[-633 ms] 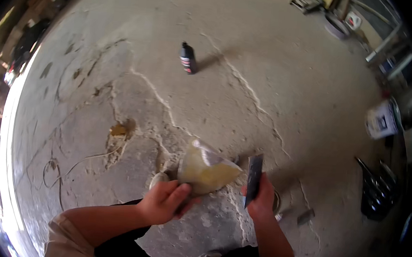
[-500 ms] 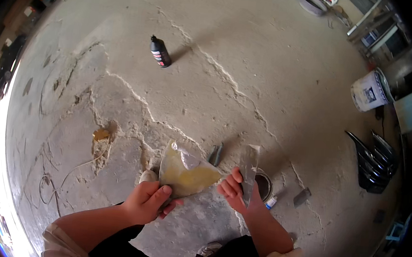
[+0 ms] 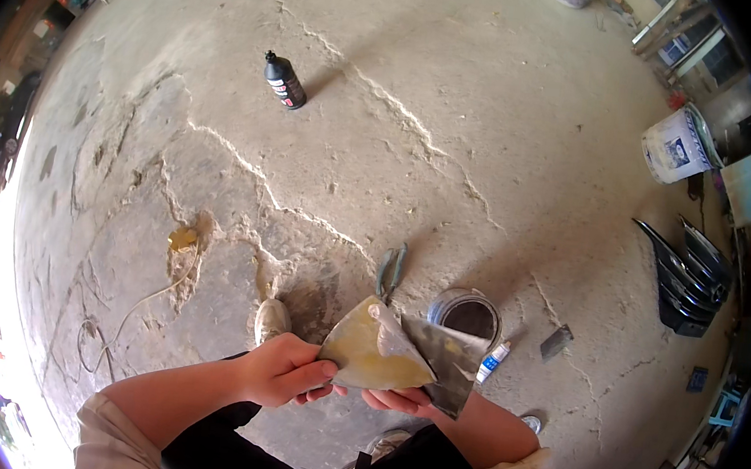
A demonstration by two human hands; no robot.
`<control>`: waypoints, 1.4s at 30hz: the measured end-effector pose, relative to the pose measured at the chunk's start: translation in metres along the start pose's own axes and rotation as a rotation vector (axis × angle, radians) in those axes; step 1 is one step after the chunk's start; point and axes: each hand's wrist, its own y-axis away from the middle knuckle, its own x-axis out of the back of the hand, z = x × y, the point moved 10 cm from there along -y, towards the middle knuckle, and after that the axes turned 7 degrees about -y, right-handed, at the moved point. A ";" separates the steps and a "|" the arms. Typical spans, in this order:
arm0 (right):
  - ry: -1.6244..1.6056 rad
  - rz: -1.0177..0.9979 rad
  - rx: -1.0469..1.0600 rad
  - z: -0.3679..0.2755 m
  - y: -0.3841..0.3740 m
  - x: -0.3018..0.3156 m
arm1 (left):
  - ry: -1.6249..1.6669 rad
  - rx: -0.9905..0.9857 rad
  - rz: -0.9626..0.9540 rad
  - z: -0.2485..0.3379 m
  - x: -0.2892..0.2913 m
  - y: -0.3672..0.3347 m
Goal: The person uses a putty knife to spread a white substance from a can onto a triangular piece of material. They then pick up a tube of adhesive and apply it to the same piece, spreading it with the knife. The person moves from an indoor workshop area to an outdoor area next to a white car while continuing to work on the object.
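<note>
The left sheet is mottled dull yellow and grey, with a silvery-white patch; the right plate is dark grey, smeared paler. The far bottle is black, its label red and white. Grey-beige floor, pale-veined cracks; beige sleeves.

So the floor I'm over is beat-up grey concrete, long pale cracks running across it. Bright light blazes in along my left, while off to my right it's way dimmer.
</note>
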 end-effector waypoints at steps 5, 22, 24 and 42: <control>-0.048 0.094 -0.026 0.014 0.011 0.030 | -0.054 -0.074 -0.008 0.006 0.002 0.000; 0.225 0.623 -0.130 0.007 0.028 0.055 | -0.055 -0.076 0.007 0.006 -0.002 0.003; 0.241 0.575 -0.135 0.013 0.028 0.068 | -0.064 -0.071 0.006 0.007 -0.003 0.002; 0.677 0.604 0.712 -0.108 0.066 0.077 | 0.109 -0.078 0.165 -0.005 0.006 0.003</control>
